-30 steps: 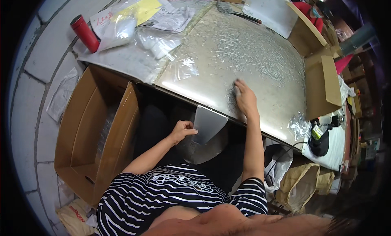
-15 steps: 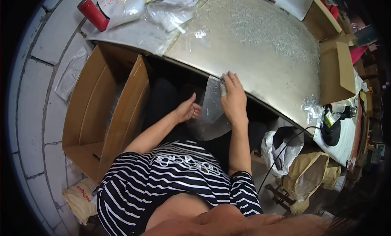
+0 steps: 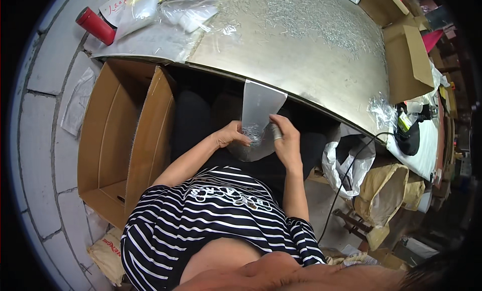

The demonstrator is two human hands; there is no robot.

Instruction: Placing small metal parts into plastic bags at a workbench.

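A translucent plastic bag (image 3: pixel 262 101) hangs over my lap with its wide end up against the table's front edge. Thin metal pins (image 3: pixel 254 134) lie bunched in its lower part. My left hand (image 3: pixel 233 134) closes on the bag's lower left side, thumb in front and some fingers hidden. On the opposite side, my right hand (image 3: pixel 287 142) pinches the bag's edge; a pale wrap circles one finger. Below the bag a rounded greyish shape (image 3: pixel 247 154) rests over my lap, its kind unclear.
Many loose pins (image 3: pixel 321 24) are scattered over the metal-topped table (image 3: pixel 241 55). An open cardboard box (image 3: pixel 108 135) stands to my left. At the back left are a red cylinder (image 3: pixel 95 25) and clear plastic bags (image 3: pixel 188 14). A black cable (image 3: pixel 346 175) hangs by a white sack (image 3: pixel 330 165) at right.
My right hand has come down from the table's edge to the bag's right side. My left hand has moved right and taken hold of the bag. Pins now show in its lower part.
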